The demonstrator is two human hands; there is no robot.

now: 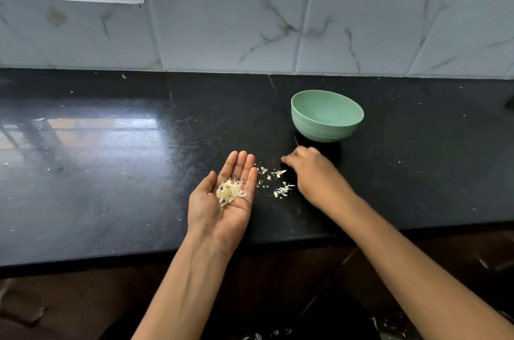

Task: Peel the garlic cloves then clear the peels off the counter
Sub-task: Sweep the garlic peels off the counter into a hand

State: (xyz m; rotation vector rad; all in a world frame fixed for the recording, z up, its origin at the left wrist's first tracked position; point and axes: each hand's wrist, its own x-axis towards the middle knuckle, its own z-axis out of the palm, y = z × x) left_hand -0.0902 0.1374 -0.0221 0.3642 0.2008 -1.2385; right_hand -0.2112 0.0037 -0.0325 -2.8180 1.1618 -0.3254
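Observation:
My left hand (pixel 222 200) lies palm up on the black counter (pixel 111 172), fingers straight, with a small heap of pale garlic peels (pixel 230 191) in the palm. Just right of its fingertips, loose peel scraps (pixel 278 182) are scattered on the counter. My right hand (pixel 314 175) is over the counter beside those scraps, knuckles up and fingers curled down; it is blurred and I cannot tell whether it holds anything. A green bowl (pixel 328 128) stands just behind my right hand; its inside is hidden from here.
A marble-tiled wall (pixel 250 19) runs along the back of the counter. Tiny white flecks dot the counter's surface. The counter's front edge (pixel 167 256) lies under my forearms, with dark wooden cabinets below. A window reflection shines on the left part of the counter.

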